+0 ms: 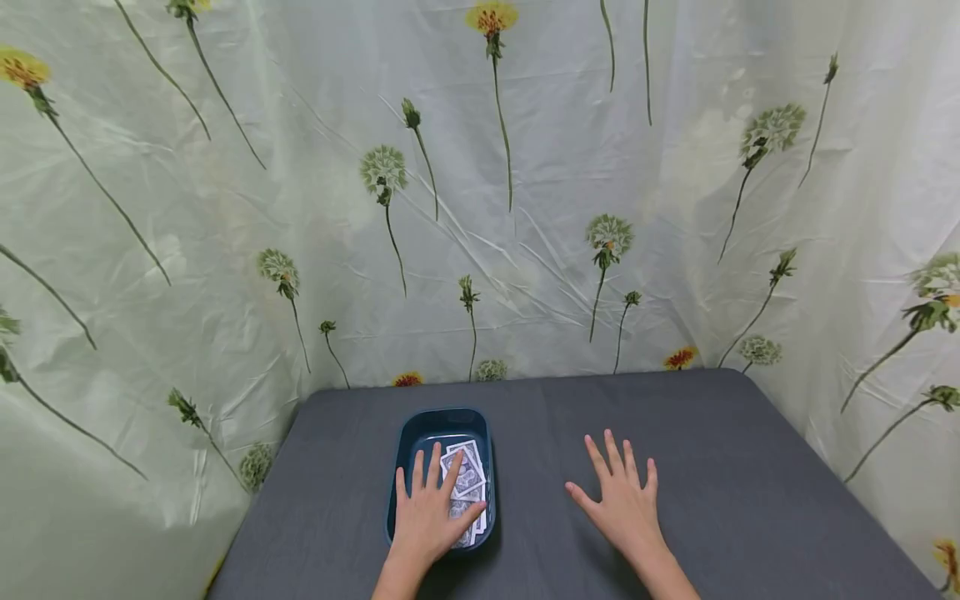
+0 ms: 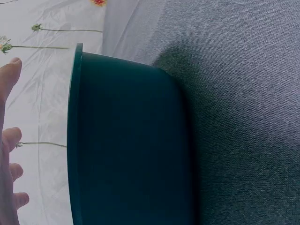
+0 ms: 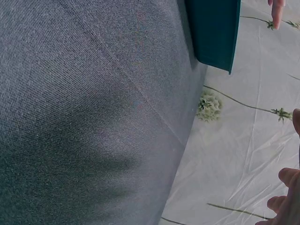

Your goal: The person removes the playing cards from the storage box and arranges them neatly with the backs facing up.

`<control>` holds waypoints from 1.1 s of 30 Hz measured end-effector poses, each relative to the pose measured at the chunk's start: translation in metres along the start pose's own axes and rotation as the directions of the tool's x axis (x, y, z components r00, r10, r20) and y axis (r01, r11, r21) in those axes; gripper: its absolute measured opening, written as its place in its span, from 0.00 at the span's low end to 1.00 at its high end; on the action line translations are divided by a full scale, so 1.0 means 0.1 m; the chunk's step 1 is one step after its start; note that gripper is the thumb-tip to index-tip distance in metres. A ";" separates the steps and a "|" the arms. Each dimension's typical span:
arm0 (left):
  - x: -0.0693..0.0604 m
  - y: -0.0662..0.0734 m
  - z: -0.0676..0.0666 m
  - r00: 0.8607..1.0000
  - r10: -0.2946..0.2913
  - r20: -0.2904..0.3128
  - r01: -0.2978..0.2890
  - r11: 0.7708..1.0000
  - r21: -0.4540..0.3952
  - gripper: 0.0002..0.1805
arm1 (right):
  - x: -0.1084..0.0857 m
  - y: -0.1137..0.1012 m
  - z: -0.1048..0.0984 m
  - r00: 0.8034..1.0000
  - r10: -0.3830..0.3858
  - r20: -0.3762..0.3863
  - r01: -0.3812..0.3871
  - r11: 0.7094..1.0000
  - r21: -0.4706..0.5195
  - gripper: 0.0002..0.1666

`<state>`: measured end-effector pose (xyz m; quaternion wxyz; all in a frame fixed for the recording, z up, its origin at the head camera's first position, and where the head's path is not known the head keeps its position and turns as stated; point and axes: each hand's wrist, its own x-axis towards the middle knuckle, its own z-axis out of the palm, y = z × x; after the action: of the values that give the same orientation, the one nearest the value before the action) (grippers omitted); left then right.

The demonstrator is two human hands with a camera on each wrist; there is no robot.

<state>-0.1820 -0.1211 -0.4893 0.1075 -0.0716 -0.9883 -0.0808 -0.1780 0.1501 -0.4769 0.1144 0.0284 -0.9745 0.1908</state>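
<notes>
A dark teal rectangular tub (image 1: 489, 467) stands on the table, left of the middle in the head view. Several playing cards (image 1: 467, 475) lie face down inside it, overlapping along its right side. Over the tub is my left hand (image 1: 427, 517), fingers spread and holding nothing; it hides part of the tub and cards. The left wrist view shows those fingertips above the rim of the tub (image 2: 131, 136), apart from it. My right hand (image 1: 622, 504) hovers over the table to the right, its fingers spread wide with nothing in them.
A dark grey cloth covers the table (image 1: 712, 433). Behind it and along both sides hangs a pale curtain (image 1: 525, 292) printed with dandelions. The tub's wall (image 3: 213, 33) shows at the top of the right wrist view.
</notes>
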 end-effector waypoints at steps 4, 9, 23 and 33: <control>-0.03 -0.02 0.01 1.000 0.000 0.005 0.000 1.000 0.003 0.43 | -0.01 -0.01 0.03 1.000 -0.005 -0.003 0.005 1.000 -0.002 0.47; -0.05 -0.08 0.03 1.000 -0.022 0.013 0.022 1.000 -0.006 0.43 | -0.01 -0.06 0.05 1.000 -0.022 -0.003 0.022 1.000 -0.006 0.47; -0.40 -0.56 0.17 0.920 -0.391 0.036 0.325 0.704 -0.631 0.30 | 0.09 -0.43 0.29 0.988 -0.146 0.053 0.143 0.988 0.060 0.42; -0.44 -0.57 0.53 0.882 -0.470 0.035 0.186 0.281 -0.942 0.23 | 0.20 -1.03 0.56 0.882 -0.406 0.239 0.416 0.909 0.011 0.40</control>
<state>-0.1590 -0.1731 -0.5582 0.1524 0.0983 -0.7368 -0.6513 -0.1993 0.0339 -0.4849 0.0360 0.2545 -0.9565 0.1377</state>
